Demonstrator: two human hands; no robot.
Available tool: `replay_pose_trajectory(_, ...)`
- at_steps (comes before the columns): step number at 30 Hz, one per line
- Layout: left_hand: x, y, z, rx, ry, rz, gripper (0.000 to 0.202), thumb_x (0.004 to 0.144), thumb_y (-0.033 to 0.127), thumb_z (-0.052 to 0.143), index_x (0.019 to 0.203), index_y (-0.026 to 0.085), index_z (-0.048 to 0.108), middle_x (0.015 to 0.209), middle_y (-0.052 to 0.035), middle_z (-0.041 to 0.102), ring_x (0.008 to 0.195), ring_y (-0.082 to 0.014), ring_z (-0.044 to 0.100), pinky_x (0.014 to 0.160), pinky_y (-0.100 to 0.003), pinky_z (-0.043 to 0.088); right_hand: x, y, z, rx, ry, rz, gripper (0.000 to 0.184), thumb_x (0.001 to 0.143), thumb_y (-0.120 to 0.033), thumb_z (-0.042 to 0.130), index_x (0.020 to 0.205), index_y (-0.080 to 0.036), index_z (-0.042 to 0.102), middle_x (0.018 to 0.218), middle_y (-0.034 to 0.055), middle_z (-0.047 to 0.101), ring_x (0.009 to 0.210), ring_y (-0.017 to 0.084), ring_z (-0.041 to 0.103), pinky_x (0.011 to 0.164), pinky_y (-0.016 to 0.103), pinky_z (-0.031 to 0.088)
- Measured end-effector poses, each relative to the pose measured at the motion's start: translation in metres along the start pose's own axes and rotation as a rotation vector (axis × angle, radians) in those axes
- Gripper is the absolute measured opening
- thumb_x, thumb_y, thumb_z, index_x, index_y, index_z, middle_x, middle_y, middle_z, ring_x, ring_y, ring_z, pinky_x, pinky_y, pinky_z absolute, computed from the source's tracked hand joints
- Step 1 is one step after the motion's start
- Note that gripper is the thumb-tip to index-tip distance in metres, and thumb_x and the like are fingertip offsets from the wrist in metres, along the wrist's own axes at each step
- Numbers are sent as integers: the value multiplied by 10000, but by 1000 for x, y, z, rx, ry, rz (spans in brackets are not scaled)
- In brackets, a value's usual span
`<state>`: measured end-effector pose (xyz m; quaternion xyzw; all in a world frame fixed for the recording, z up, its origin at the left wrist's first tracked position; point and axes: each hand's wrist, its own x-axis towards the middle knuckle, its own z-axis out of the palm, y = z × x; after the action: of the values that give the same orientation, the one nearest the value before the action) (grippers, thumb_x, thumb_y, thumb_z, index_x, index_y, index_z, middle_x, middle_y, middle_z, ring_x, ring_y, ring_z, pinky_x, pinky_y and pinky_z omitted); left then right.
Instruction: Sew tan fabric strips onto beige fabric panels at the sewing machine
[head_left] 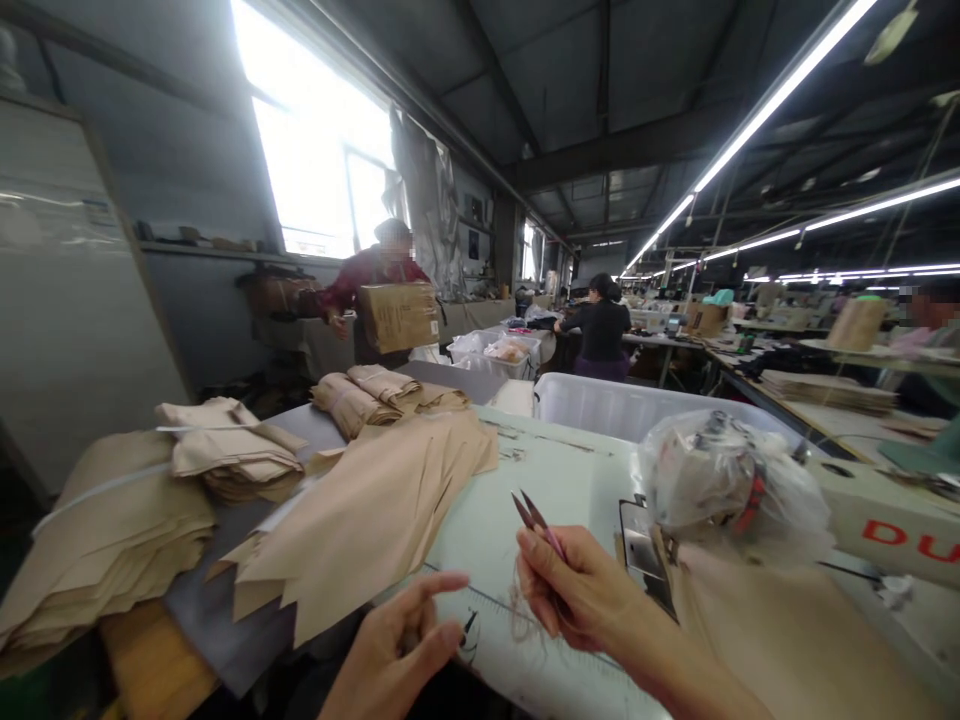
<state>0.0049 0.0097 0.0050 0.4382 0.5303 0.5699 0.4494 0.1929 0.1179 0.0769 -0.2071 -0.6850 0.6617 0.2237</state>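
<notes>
My right hand (581, 590) is closed around small pink thread snips (534, 518) whose blades point up and away from me. Tan thread hangs loosely below that hand over the pale green table (525, 480). My left hand (401, 650) is lower and to the left, its fingers pinched together on something small and dark that I cannot make out. A fanned stack of tan cut fabric pieces (367, 520) lies just left of both hands. The sewing machine head, wrapped in clear plastic (724, 480), stands right of my right hand.
More tan fabric bundles (112, 540) lie at the left, and folded ones (375, 395) at the table's far end. A white plastic bin (637, 405) stands behind the machine. A person carries a cardboard box (397, 315) at the back; another person (600, 325) stands further away.
</notes>
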Motion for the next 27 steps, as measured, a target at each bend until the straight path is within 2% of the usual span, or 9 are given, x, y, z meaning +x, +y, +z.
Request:
replay_pose_trajectory(2,15,10,16,166,-160,143,733,718,725,719,1181,159,662,592,69,413,504,-84,295,464,-194,250,3,-16,7,94,-33,-23,631,857,-758,531,649,-163,502,456,-47,438,310,35,234,304,167,177)
replay_pose_trajectory(4,24,22,31,294,-290,235,692,755,754,646,1079,148,723,602,38,468,547,-109,360,520,-218,295,8,-26,10,205,9,-58,609,817,-756,593,734,-156,526,534,-38,496,344,33,258,326,163,212)
replay_pose_trajectory(8,20,48,40,508,-97,361,541,917,642,487,800,178,740,667,1,583,616,-140,450,602,-227,355,22,-17,-3,147,300,-116,692,800,-837,492,913,-156,545,490,-89,407,375,51,268,388,170,271)
replay_pose_trajectory(10,18,67,28,601,20,391,518,933,617,459,780,195,717,669,12,596,620,-151,479,600,-221,369,26,3,-12,-17,352,-44,766,788,-882,399,969,-153,550,421,-110,328,351,69,255,383,182,245)
replay_pose_trajectory(12,24,89,8,721,85,413,502,943,598,439,789,202,707,683,13,627,655,-172,538,610,-220,388,22,27,-17,-133,288,28,825,743,-909,413,969,-134,584,376,-99,320,323,86,261,360,199,183)
replay_pose_trajectory(17,59,146,-44,931,117,446,405,911,521,504,812,220,756,823,0,733,845,-245,640,767,-252,414,-10,75,-36,-338,70,34,826,763,-876,459,962,-114,706,506,-55,356,427,75,329,411,204,171)
replay_pose_trajectory(19,69,164,-56,951,134,430,390,885,526,549,849,219,786,855,-10,745,882,-264,633,804,-268,406,-17,80,-53,-300,120,75,828,749,-873,493,965,-103,709,501,-73,294,416,64,256,414,222,124)
replay_pose_trajectory(23,70,190,-46,936,29,381,419,823,588,639,835,204,807,744,-3,691,744,-206,571,675,-236,375,-5,47,-55,-81,365,-43,820,714,-808,639,1071,-70,653,534,-106,219,415,44,156,430,241,67)
replay_pose_trajectory(27,54,204,-13,866,-107,298,550,858,672,566,941,175,786,519,60,385,498,-101,283,471,-215,174,34,-10,1,341,242,-277,855,684,-665,791,1287,-126,515,588,-112,322,416,25,138,403,208,89)
